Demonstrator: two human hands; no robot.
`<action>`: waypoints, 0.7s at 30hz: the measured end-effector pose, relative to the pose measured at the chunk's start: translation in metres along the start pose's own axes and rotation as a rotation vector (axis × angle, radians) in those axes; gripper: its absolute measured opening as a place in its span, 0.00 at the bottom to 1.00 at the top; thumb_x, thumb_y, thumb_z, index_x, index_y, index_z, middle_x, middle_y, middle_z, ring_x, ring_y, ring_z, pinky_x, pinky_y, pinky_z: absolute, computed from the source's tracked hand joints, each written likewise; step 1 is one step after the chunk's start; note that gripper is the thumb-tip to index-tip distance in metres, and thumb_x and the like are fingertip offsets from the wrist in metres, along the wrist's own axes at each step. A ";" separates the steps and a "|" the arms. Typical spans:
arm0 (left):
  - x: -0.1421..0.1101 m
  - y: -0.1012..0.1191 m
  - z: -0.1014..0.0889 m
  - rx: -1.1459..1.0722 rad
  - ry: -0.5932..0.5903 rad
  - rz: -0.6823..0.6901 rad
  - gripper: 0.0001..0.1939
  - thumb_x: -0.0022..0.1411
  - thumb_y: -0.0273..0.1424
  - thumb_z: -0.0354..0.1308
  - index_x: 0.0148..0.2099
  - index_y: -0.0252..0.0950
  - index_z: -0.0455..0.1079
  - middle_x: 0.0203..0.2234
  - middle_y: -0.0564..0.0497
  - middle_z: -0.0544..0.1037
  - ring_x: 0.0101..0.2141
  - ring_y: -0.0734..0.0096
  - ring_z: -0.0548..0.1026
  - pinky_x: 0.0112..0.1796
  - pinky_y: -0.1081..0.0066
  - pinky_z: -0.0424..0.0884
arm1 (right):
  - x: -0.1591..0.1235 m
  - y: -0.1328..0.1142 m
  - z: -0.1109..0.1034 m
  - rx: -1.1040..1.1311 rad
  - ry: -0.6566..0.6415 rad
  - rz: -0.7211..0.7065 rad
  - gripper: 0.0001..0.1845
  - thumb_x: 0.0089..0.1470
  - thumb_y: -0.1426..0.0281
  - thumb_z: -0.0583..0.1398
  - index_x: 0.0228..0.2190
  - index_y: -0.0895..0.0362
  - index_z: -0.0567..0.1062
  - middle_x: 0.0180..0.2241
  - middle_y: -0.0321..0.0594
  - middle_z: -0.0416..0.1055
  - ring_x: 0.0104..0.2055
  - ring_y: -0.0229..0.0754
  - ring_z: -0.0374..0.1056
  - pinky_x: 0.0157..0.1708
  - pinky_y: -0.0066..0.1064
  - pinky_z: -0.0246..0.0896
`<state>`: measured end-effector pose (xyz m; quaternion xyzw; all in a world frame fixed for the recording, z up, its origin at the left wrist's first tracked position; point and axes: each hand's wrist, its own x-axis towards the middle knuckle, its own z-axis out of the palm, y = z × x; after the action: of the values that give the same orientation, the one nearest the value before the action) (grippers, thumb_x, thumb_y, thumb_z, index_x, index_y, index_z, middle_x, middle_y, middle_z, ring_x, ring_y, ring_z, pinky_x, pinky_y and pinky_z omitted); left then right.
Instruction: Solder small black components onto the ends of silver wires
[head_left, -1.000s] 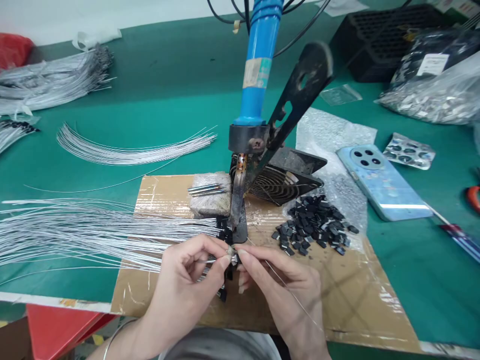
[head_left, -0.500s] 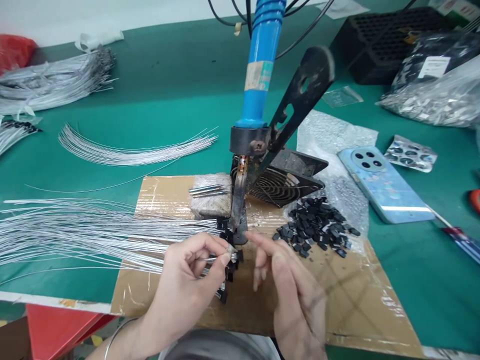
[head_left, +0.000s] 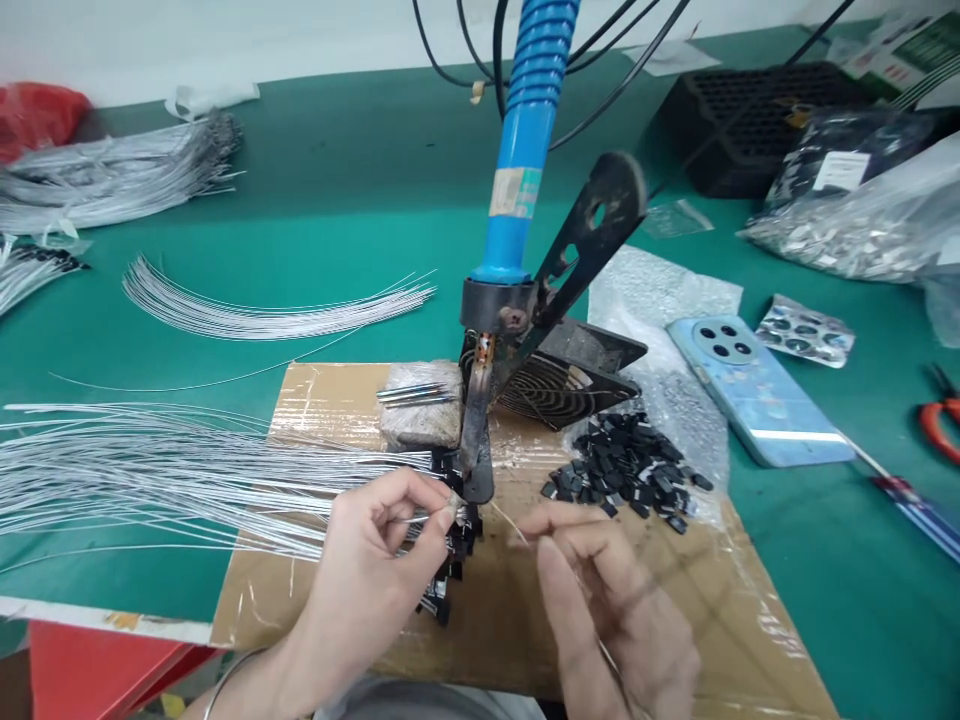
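My left hand (head_left: 390,555) pinches a thin white wire (head_left: 414,519) between thumb and forefinger. Its fingertips are just left of and below the tip of a blue-handled soldering iron (head_left: 474,425) held upright in a black stand. My right hand (head_left: 607,600) grips a fine strand of solder wire (head_left: 510,522), whose end points up and left to the base of the iron. Under and behind my left fingers lie white wires (head_left: 300,465) with black end pieces (head_left: 439,605). Exactly what sits at the left fingertips is too small to make out.
Loose black parts (head_left: 630,465) are heaped on the cardboard (head_left: 720,620), right of a black fan (head_left: 555,385). Left of the iron, short metal rods (head_left: 416,395) lie on a wrapped block (head_left: 420,428). Farther right are a blue phone (head_left: 765,400) and red-handled pliers (head_left: 941,425).
My right hand has moved slightly right and down, and the solder wire now shows between its fingers. The left hand keeps its pinch in nearly the same place. The view has tilted slightly.
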<state>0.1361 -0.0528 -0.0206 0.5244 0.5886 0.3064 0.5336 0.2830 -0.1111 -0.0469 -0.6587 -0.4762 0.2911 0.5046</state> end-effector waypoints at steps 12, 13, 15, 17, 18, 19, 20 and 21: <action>0.006 0.005 0.004 -0.030 0.003 0.022 0.06 0.57 0.26 0.58 0.28 0.34 0.70 0.29 0.48 0.79 0.29 0.71 0.75 0.29 0.74 0.68 | -0.003 -0.005 0.005 0.013 -0.091 0.064 0.12 0.57 0.64 0.62 0.24 0.51 0.67 0.44 0.39 0.82 0.31 0.39 0.78 0.32 0.25 0.71; 0.007 0.006 0.004 -0.035 0.005 0.022 0.06 0.57 0.26 0.58 0.28 0.34 0.70 0.29 0.49 0.79 0.29 0.71 0.75 0.29 0.75 0.68 | -0.001 -0.004 0.005 0.042 -0.095 0.084 0.13 0.57 0.64 0.62 0.24 0.51 0.67 0.45 0.40 0.82 0.34 0.41 0.79 0.33 0.25 0.72; 0.009 0.007 0.004 -0.043 0.012 0.024 0.06 0.57 0.26 0.59 0.27 0.34 0.70 0.28 0.49 0.78 0.29 0.72 0.75 0.30 0.75 0.68 | 0.002 -0.002 0.006 0.115 -0.108 0.134 0.13 0.58 0.63 0.61 0.24 0.51 0.66 0.46 0.40 0.81 0.41 0.44 0.80 0.39 0.27 0.74; 0.011 0.008 0.004 -0.039 0.020 0.025 0.06 0.56 0.26 0.59 0.27 0.34 0.70 0.28 0.50 0.78 0.28 0.72 0.74 0.29 0.75 0.67 | 0.004 -0.001 0.006 0.175 -0.123 0.176 0.14 0.59 0.63 0.61 0.24 0.51 0.66 0.46 0.40 0.81 0.45 0.44 0.79 0.44 0.27 0.73; 0.012 0.009 0.004 -0.036 0.024 0.025 0.06 0.56 0.26 0.59 0.27 0.34 0.70 0.28 0.50 0.78 0.28 0.73 0.74 0.28 0.76 0.67 | 0.006 -0.001 0.007 0.198 -0.131 0.193 0.13 0.59 0.64 0.61 0.24 0.51 0.67 0.47 0.39 0.81 0.46 0.43 0.78 0.46 0.27 0.72; 0.013 0.010 0.004 -0.034 0.029 0.028 0.06 0.56 0.25 0.59 0.26 0.34 0.70 0.27 0.50 0.78 0.27 0.73 0.73 0.28 0.76 0.67 | 0.007 -0.001 0.007 0.219 -0.139 0.209 0.13 0.59 0.64 0.61 0.24 0.51 0.67 0.47 0.39 0.80 0.48 0.42 0.78 0.47 0.26 0.71; 0.013 0.011 0.004 -0.032 0.036 0.031 0.06 0.56 0.25 0.59 0.26 0.34 0.69 0.27 0.51 0.78 0.26 0.73 0.73 0.27 0.76 0.66 | 0.008 -0.001 0.007 0.237 -0.145 0.223 0.13 0.59 0.64 0.61 0.24 0.51 0.67 0.47 0.38 0.80 0.49 0.42 0.77 0.48 0.25 0.70; 0.014 0.012 0.003 -0.030 0.043 0.033 0.06 0.55 0.24 0.59 0.26 0.34 0.70 0.26 0.51 0.78 0.26 0.74 0.72 0.26 0.76 0.66 | 0.009 -0.001 0.007 0.254 -0.148 0.236 0.13 0.59 0.65 0.61 0.24 0.51 0.68 0.47 0.38 0.80 0.50 0.41 0.77 0.48 0.25 0.70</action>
<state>0.1445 -0.0373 -0.0146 0.5193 0.5864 0.3351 0.5235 0.2797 -0.1003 -0.0471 -0.6180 -0.3907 0.4535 0.5096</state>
